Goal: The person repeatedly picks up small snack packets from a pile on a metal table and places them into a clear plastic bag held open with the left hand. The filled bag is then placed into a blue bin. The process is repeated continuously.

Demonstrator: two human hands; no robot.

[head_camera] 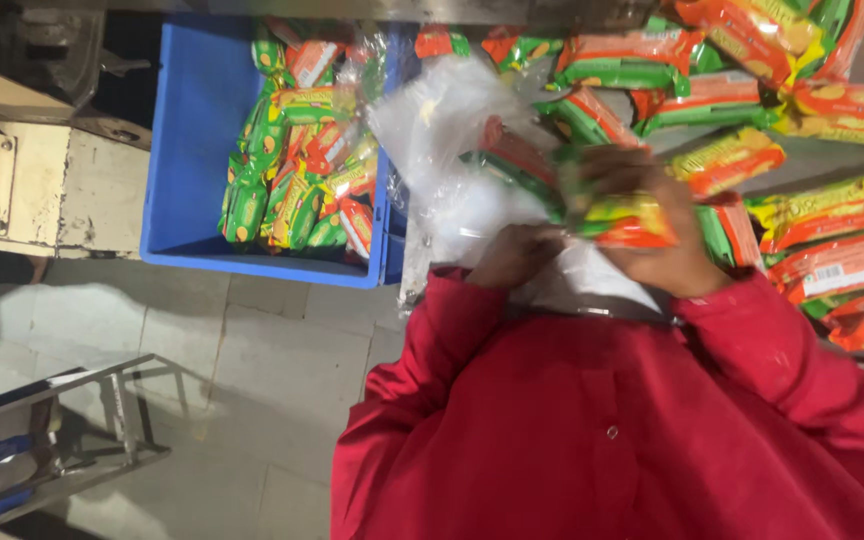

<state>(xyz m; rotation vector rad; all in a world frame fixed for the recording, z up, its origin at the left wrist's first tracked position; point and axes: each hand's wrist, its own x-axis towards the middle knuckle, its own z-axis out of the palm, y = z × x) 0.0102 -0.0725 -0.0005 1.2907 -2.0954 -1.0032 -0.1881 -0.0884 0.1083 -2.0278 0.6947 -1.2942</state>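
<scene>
Mid-bagging imo: right hand fingers clamp snack packs at the clear bag mouth, left hand pinches bag's near edge. Next: keep mouth open.

Dim warm light, shadows pooling on floor at left, glare on clear plastic, hands motion-blurred, soft focus throughout.

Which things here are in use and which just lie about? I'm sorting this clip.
In use:
left hand
right hand
clear plastic bag
green-and-orange snack packet in the right hand

Lying about:
blue plastic crate of packets
loose packets on the table
metal frame
</scene>
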